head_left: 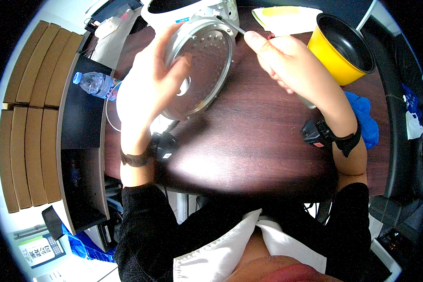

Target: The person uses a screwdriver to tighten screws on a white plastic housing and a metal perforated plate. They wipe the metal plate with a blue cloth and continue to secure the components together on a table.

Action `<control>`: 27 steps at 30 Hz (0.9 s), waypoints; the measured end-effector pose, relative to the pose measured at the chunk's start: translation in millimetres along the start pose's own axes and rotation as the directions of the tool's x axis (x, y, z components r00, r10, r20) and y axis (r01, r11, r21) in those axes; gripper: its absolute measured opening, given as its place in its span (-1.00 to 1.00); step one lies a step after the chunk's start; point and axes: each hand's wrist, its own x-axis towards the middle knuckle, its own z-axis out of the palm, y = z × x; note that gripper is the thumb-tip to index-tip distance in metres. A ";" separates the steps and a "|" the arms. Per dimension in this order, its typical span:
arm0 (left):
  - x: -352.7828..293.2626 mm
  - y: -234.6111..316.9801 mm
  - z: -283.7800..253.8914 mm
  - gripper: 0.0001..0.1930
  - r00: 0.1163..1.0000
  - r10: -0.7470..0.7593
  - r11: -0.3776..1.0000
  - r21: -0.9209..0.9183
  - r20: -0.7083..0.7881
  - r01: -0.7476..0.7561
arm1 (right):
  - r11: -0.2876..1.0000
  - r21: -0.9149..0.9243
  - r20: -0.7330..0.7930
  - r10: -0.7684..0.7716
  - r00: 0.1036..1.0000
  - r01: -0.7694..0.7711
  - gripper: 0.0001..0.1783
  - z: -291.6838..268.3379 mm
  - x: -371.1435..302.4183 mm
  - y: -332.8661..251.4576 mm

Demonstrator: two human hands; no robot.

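My left hand (148,80) grips the rim of a round metal-edged lid (206,66) with small bumps or holes, its thumb lying across the face. The lid is tilted up in front of a white rice cooker (167,16); whether the two are joined I cannot tell. Wrapped around a screwdriver (232,26), my right hand (291,58) is closed. The thin shaft points left, its tip at the lid's upper right edge. Below the fist, a pale greenish handle end shows. A yellow pot (331,56) with a dark inside leans behind the right wrist.
Beside my right forearm lies a blue cloth (365,117). A white and yellow cloth (289,21) rests at the table's far side. At the left edge is a water bottle (96,84) with a blue cap. Brown boxes (33,117) stand left of a dark shelf (82,113).
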 end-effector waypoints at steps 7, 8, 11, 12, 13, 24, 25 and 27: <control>-1.6 11.3 2.6 -0.51 1.000 -0.003 0.995 -0.103 0.008 0.004 | 0.771 0.463 0.447 0.222 0.866 -0.437 -0.39 22.8 -2.4 -2.7; -2.1 11.8 2.2 -0.51 1.000 -0.001 0.995 -0.098 0.003 0.001 | 0.766 0.471 0.457 0.213 0.863 -0.439 -0.39 25.0 -3.4 -2.1; -1.6 11.5 1.9 -0.51 1.000 0.003 0.999 -0.054 -0.004 -0.003 | 0.706 0.518 0.504 0.204 0.839 -0.483 -0.39 28.8 -1.9 -0.5; -1.7 12.2 1.7 -0.51 1.000 -0.013 0.998 -0.055 0.003 0.013 | 0.711 0.520 0.502 0.195 0.842 -0.474 -0.39 29.0 -2.1 0.2; -2.0 13.5 0.6 -0.51 1.000 -0.029 0.998 -0.055 0.010 0.029 | 0.715 0.521 0.502 0.184 0.845 -0.465 -0.38 29.0 -2.3 0.3; -3.8 14.9 1.6 -0.51 1.000 -0.012 1.000 -0.024 -0.012 0.012 | 0.668 0.539 0.552 0.180 0.814 -0.513 -0.38 29.0 -4.9 -0.7; -3.4 13.7 2.1 -0.50 1.000 -0.012 1.000 -0.027 -0.013 0.011 | 0.667 0.540 0.554 0.177 0.813 -0.513 -0.38 29.8 -5.6 -0.7; -3.2 13.9 2.1 -0.50 1.000 -0.017 0.999 -0.035 -0.010 0.016 | 0.671 0.539 0.550 0.178 0.816 -0.510 -0.38 32.5 -6.6 -0.1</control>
